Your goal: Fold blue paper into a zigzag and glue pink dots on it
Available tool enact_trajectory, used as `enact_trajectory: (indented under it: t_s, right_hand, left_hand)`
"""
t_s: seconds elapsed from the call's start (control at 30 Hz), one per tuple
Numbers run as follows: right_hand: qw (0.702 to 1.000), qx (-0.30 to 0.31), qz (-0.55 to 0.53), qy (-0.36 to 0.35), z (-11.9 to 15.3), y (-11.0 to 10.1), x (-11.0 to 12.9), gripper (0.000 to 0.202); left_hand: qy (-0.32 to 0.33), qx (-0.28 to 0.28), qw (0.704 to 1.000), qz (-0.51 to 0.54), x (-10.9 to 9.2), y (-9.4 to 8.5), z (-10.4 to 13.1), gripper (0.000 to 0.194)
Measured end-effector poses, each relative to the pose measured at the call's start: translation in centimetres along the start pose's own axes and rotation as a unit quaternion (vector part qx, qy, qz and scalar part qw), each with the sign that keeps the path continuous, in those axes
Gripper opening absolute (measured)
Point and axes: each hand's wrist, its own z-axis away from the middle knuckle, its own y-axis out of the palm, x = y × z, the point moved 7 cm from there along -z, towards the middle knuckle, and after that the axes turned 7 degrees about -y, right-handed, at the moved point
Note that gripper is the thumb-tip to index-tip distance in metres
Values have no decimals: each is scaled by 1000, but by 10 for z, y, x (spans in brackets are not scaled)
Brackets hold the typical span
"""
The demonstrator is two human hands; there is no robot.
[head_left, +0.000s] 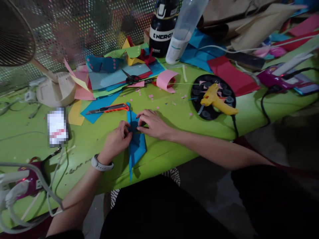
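A folded blue paper piece (138, 147) lies on the green table (164, 149) near its front edge. My left hand (118, 141), with a pale band at the wrist, has its fingers closed on the paper's left edge. From the right, my right hand (152, 124) reaches over the upper part of the paper, thumb and fingers bent and apart, fingertips at its surface. An orange box cutter (112, 108) with its blade out lies just above my left hand, partly over a flat blue sheet (96, 114).
A yellow glue gun (215, 99) rests on a black round tray (199, 83). Scissors (132, 79) and coloured papers lie behind. At the back stand a black bottle (161, 33) and a clear bottle (178, 43). A phone (57, 127), fan base (57, 91) and cables are left.
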Motion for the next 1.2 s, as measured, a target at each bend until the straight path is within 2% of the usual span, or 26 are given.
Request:
enact_trajectory:
  t_s: [0.37, 0.6, 1.07, 1.2]
  right_hand:
    - [1000, -11, 10, 8, 1, 2, -1, 7]
    - [1000, -11, 15, 15, 0, 1, 1, 7]
    - [1000, 9, 15, 26, 0, 0, 3, 6]
    - [999, 6, 13, 34, 2, 1, -2, 17]
  left_hand:
    - [-2, 17, 1000, -12, -3, 0, -1, 14]
    - [-54, 4, 998, -44, -3, -1, -4, 21]
    - [-36, 86, 995, 32, 0, 0, -11, 21]
    - [-28, 107, 993, 42, 0, 1, -10, 22]
